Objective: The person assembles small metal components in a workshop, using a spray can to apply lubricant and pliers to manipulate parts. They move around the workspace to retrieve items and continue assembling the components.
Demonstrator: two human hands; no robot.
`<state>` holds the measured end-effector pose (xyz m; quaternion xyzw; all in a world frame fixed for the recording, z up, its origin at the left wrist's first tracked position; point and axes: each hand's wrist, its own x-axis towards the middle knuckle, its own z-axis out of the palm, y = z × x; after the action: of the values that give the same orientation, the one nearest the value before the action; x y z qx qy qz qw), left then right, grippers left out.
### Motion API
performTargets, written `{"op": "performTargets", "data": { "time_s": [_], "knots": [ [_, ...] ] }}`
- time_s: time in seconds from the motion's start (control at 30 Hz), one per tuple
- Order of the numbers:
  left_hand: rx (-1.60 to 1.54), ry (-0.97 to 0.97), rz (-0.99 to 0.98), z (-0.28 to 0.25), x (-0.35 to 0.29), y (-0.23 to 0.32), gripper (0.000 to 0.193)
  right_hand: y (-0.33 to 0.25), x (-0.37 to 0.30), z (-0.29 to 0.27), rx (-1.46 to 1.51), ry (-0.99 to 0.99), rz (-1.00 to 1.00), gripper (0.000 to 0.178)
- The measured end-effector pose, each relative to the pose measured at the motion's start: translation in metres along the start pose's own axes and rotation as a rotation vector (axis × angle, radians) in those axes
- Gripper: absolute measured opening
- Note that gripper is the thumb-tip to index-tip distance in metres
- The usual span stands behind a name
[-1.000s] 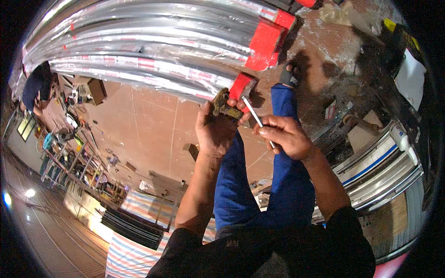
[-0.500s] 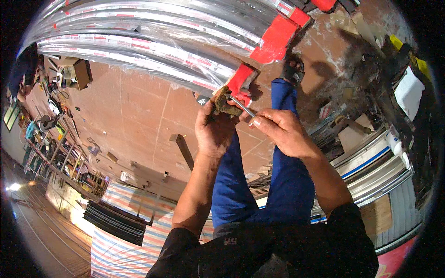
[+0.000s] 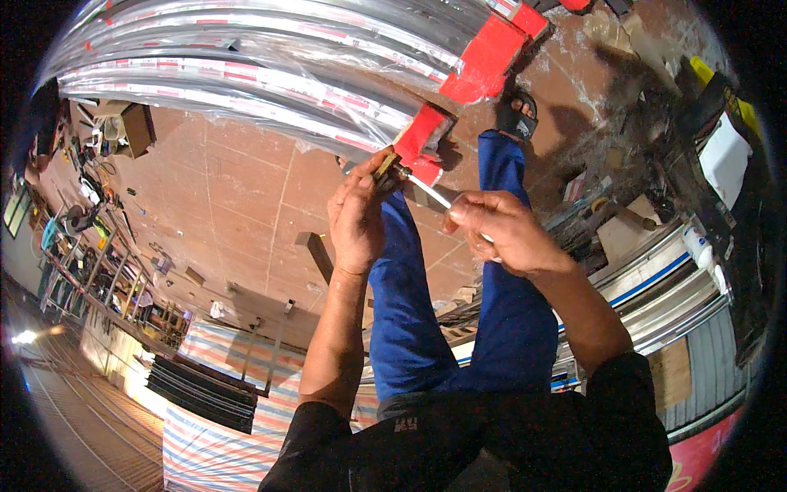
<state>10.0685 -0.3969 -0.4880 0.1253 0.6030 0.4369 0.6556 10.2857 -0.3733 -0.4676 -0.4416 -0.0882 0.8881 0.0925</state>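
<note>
My left hand [image 3: 357, 209] is closed around a small brownish-yellow metal part [image 3: 386, 170], which it holds up in front of my legs. Its fingers cover much of that piece, so its exact kind is unclear. My right hand [image 3: 507, 231] grips a slim, shiny metal rod [image 3: 429, 191], with fingers wrapped around its near end. The rod slants up and left from the right hand, and its far tip meets the side of the metal part. Whether the tip sits inside the part or only touches it, I cannot tell.
Long plastic-wrapped metal profiles [image 3: 246, 78] with red end covers [image 3: 485, 64] lie across the far side. A short dark bar [image 3: 315, 254] rests on the tiled floor. Metal lengths [image 3: 648, 291] lie at right; a cluttered rack [image 3: 102, 262] stands at left.
My left hand has turned and moved slightly left, and its fingers now cover more of the metal part. My right hand has rolled around the rod, still holding it against the part.
</note>
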Motion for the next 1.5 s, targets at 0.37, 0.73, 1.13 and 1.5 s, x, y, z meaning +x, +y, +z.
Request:
{"op": "performTargets", "data": {
  "time_s": [0.37, 0.73, 1.13, 1.5],
  "knots": [
    [0.141, 0.238, -0.154, -0.013, 0.006, -0.021, 0.047, 0.030, -0.004, -0.030, -0.360, -0.128, -0.080, 0.029],
    [-0.606, 0.040, -0.499, 0.034, -0.022, -0.042, 0.043, 0.020, 0.037, -0.001, 0.135, 0.447, -0.662, 0.015],
    [-0.417, 0.089, -0.402, 0.042, -0.025, -0.046, 0.041, 0.033, 0.043, -0.005, -0.055, 0.450, -0.659, 0.008],
    [-0.358, 0.117, -0.355, 0.040, -0.024, -0.044, 0.035, 0.043, 0.047, -0.013, -0.161, 0.400, -0.726, 0.008]
  ]
}}
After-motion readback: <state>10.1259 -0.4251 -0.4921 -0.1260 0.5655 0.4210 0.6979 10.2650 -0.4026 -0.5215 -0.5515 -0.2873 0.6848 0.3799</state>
